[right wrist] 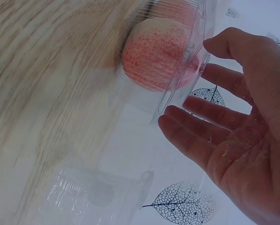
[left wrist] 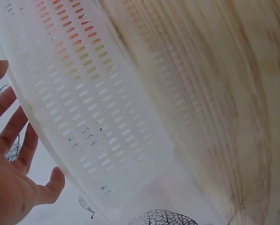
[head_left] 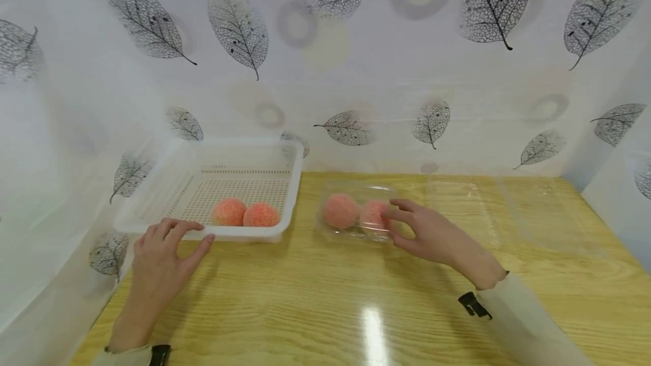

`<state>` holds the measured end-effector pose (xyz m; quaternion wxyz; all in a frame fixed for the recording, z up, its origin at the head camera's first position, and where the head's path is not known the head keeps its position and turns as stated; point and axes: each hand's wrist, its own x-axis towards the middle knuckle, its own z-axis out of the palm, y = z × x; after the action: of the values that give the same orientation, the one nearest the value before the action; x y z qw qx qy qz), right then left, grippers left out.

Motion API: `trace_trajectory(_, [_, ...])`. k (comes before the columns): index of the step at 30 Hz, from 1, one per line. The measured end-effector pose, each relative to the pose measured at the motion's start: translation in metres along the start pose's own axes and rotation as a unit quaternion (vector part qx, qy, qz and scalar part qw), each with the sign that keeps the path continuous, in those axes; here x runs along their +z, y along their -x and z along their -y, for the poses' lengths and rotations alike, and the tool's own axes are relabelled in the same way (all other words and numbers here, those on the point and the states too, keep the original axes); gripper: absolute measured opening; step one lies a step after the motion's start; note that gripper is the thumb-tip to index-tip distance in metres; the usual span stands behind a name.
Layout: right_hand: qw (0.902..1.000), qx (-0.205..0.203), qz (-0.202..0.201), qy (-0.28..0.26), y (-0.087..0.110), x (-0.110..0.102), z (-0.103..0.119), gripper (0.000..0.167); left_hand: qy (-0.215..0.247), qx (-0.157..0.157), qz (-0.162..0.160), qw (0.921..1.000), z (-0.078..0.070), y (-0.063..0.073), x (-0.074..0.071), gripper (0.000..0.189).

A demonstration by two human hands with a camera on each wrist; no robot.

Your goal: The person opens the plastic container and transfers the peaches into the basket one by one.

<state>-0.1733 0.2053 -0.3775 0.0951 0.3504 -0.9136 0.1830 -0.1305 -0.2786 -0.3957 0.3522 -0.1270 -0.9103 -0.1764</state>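
Note:
Two pink peaches, a left one (head_left: 229,212) and a right one (head_left: 261,215), lie in the front right corner of a white perforated basket (head_left: 294,185). My left hand (head_left: 160,264) rests at the basket's front rim, thumb and fingers spread, gripping nothing visible. Two more peaches, a left one (head_left: 341,211) and a right one (right wrist: 154,54), sit side by side in a clear plastic box (head_left: 356,234). Over the box's right end, my right hand (head_left: 432,233) has its fingertips at the edge, beside the right peach. Whether the box has its lid down is hard to tell.
Right of the filled box, another clear plastic box (head_left: 463,185) and further clear plastic (head_left: 546,213) stand on the wood-patterned table (head_left: 285,298). A leaf-printed white sheet (head_left: 386,95) hangs behind the table and along both sides.

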Motion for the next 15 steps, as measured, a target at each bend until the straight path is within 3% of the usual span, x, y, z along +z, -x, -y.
trace_trajectory(15, [0.9996, 0.022, 0.018, -0.008, 0.012, -0.003, -0.003, 0.033, 0.003, -0.015, 0.004, 0.9999, 0.000, 0.001, 0.001, 0.030])
